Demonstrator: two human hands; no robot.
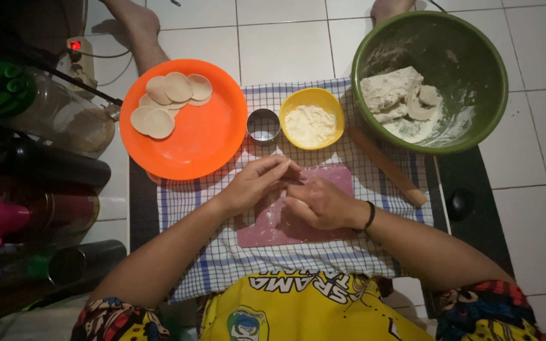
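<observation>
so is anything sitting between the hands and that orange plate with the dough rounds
Nothing visible does. The left hand and right hand meet over the pink board, and only bare checked cloth lies between them and the orange plate. The metal ring cutter stands beside it.

an orange plate [205, 142] with flat dough rounds [169, 104] sat at ten o'clock on the checked cloth [222, 259]. at twelve stood a metal ring cutter [263, 125] just beside a yellow bowl [333, 107] of flour. a green basin [475, 57] holding dough lumps [390, 88] lay at two o'clock, a wooden rolling pin [387, 165] below it.
</observation>
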